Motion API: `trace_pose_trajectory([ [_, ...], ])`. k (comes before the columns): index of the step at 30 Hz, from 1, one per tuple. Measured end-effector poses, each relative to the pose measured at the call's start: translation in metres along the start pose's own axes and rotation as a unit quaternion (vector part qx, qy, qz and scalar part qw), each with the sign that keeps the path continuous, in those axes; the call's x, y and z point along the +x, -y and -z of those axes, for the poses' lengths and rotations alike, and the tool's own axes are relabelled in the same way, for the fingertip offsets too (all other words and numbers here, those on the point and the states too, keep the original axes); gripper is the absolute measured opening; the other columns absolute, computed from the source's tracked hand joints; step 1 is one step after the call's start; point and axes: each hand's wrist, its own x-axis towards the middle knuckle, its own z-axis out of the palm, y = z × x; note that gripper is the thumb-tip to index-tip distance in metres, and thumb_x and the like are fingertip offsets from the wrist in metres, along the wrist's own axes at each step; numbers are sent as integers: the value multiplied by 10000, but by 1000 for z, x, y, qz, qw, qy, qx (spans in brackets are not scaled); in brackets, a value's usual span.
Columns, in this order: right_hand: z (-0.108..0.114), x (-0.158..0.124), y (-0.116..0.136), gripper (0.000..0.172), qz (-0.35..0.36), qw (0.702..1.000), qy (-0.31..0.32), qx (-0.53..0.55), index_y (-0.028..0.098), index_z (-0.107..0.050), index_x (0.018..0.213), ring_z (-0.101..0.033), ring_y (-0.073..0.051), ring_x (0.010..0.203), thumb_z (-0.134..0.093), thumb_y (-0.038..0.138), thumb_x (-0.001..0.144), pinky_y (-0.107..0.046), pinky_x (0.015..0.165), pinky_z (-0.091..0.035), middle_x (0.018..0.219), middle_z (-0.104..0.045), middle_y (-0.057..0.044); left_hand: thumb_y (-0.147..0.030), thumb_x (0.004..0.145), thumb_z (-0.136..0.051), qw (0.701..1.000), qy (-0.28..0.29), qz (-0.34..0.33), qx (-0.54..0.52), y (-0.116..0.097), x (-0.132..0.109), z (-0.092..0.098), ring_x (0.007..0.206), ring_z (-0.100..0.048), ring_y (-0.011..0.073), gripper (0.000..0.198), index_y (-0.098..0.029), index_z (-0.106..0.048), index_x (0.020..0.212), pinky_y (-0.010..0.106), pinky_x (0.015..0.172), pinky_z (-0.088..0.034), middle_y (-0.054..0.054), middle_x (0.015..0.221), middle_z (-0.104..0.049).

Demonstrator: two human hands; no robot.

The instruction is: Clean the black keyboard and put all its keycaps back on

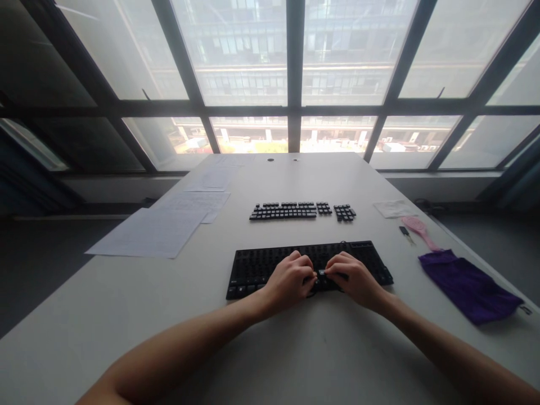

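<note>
A black keyboard [253,270] lies in front of me, most of its keycaps off and a few still in the lowest row. My left hand [293,277] rests over its middle with fingers curled into a pinch; what they hold, if anything, is hidden. Close beside it, my right hand [350,275] pinches a small dark keycap [322,272] at its fingertips, just above the lower part of the keyboard. Beyond the keyboard, loose black keycaps [282,211] are laid out in rows, in three groups.
Printed paper sheets [147,233] spread along the left of the white table [202,337]. On the right are a white tissue [394,208], a pink hairbrush [417,226], a small black-headed key [405,232] and a purple cloth pouch [468,287]. Windows stand behind the table.
</note>
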Motion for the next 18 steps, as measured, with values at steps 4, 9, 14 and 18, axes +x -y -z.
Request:
trace_pose_trajectory([
  [4,-1,0,2,235,15,1000,6,-23,241,-737,819,-619,-217,881,-581,251,995,-369,782,-530,925,-725,-61,-239,933,-633,1000,5,8,-3,-1,0,1,876,-558,193,166,-211,-758,827,321,797,-506,42,925,-707],
  [9,2,2,6,269,29,998,17,-45,245,-734,786,-617,-218,872,-567,244,998,-369,772,-530,916,-721,-62,-261,920,-650,1000,11,13,-3,1,0,-1,873,-560,191,168,-209,-751,796,331,809,-509,44,943,-700],
  [14,12,-1,12,160,25,996,41,-72,267,-765,890,-626,-232,914,-622,268,963,-396,832,-534,994,-708,-65,-251,933,-624,1000,2,2,11,0,-2,-3,889,-572,192,135,-208,-736,872,334,844,-499,46,950,-695],
  [18,17,-3,16,170,8,993,62,-97,267,-766,905,-607,-232,939,-609,272,972,-399,850,-521,1031,-685,-65,-265,959,-585,999,6,-8,36,-4,-3,-5,927,-575,206,189,-204,-702,1095,359,859,-493,57,1021,-697],
])
